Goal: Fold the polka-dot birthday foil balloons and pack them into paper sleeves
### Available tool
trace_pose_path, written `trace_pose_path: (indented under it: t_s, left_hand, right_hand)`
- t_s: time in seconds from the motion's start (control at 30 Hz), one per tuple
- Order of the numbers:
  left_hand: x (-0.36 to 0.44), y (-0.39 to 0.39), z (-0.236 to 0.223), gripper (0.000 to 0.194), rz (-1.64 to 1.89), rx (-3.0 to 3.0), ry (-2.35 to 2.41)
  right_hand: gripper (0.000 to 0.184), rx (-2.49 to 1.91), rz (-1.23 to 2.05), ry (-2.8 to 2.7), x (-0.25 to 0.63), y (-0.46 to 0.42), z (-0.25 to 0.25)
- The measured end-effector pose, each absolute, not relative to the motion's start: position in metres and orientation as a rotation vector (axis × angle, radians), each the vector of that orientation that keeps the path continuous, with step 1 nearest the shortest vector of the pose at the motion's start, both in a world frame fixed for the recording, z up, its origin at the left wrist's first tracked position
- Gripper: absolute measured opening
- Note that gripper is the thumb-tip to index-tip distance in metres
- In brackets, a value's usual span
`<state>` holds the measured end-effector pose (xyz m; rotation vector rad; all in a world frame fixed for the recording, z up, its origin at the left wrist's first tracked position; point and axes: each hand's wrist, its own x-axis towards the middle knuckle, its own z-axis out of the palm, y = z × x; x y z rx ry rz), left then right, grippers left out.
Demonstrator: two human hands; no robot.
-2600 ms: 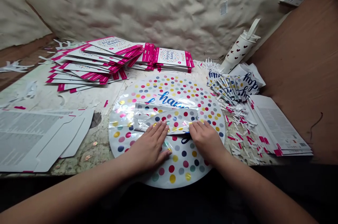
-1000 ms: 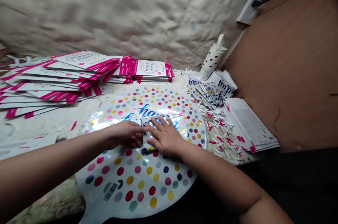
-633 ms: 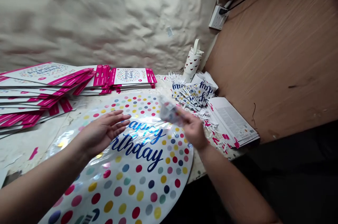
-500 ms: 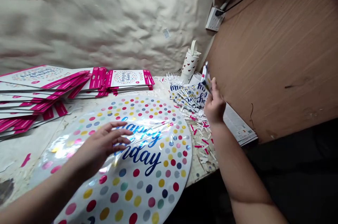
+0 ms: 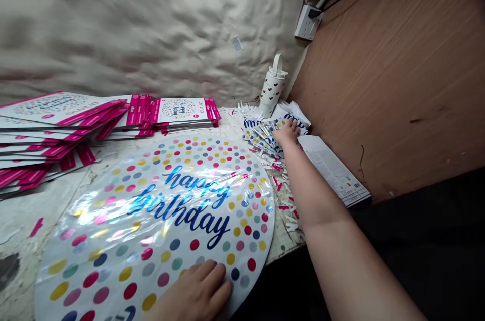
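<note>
A large round foil balloon (image 5: 151, 240), white with coloured dots and "happy birthday" in blue, lies flat across the table. My left hand (image 5: 200, 290) is low in the view over its near part, fingers curled and their tips hidden. At the right, my right hand (image 5: 288, 134) reaches onto a pile of folded dotted foil pieces (image 5: 261, 134) with matching blue lettering. Its fingers are stretched out and apart, resting on or just above the pile; I cannot tell which.
Stacks of pink-edged printed packs (image 5: 56, 114) cover the back left. A white tumbler with hearts (image 5: 272, 90) stands behind the pile. Pink and white scraps (image 5: 290, 210) litter the right edge, beside a white box (image 5: 333, 169). A brown board (image 5: 397, 84) rises on the right.
My right hand has gone down and left to the pile; the folded foil piece it held up is no longer in it. My left hand has moved towards me and right, and its fingers have curled.
</note>
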<state>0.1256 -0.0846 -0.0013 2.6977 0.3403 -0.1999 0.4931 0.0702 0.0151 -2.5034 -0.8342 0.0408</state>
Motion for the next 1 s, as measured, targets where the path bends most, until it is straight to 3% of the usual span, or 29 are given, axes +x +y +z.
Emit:
trace_pose_path:
  t_s: [0.13, 0.3, 0.37, 0.43, 0.53, 0.63, 0.73, 0.87, 1.0]
  left_hand:
    - [0.128, -0.1, -0.01, 0.021, -0.316, 2.825, 0.3]
    - [0.126, -0.089, 0.009, 0.019, -0.32, 2.466, 0.505]
    - [0.124, -0.072, 0.016, 0.011, -0.281, 2.192, 0.665]
    - [0.122, -0.053, 0.018, 0.015, -0.313, 1.873, 0.753]
    - [0.119, -0.031, 0.016, 0.032, -0.34, 1.513, 0.736]
    - [0.12, -0.024, 0.016, 0.036, -0.226, 1.485, 0.741]
    - [0.124, -0.029, 0.02, 0.035, -0.088, 1.602, 0.781]
    - [0.123, -0.036, 0.021, 0.04, -0.022, 1.685, 0.881]
    - [0.117, -0.034, 0.018, 0.04, -0.133, 1.498, 0.737]
  right_hand:
    - [0.077, -2.377, -0.001, -1.041, 0.478, 0.052, 0.028]
    - [0.049, -2.15, 0.08, -1.335, 0.441, -0.005, 0.043]
    - [0.035, -1.968, 0.337, -1.568, 0.413, -0.037, 0.044]
    - [0.024, -1.631, 0.83, -1.902, 0.381, -0.07, 0.042]
    - [0.027, -1.326, 1.307, -2.158, 0.34, -0.106, 0.035]
    - [0.03, -1.422, 1.217, -2.135, 0.317, -0.118, 0.03]
    - [0.021, -1.463, 1.067, -2.144, 0.307, -0.114, 0.032]
    - [0.022, -1.293, 1.436, -2.1, 0.308, -0.105, 0.04]
    - [0.032, -1.442, 1.624, -1.834, 0.311, -0.099, 0.034]
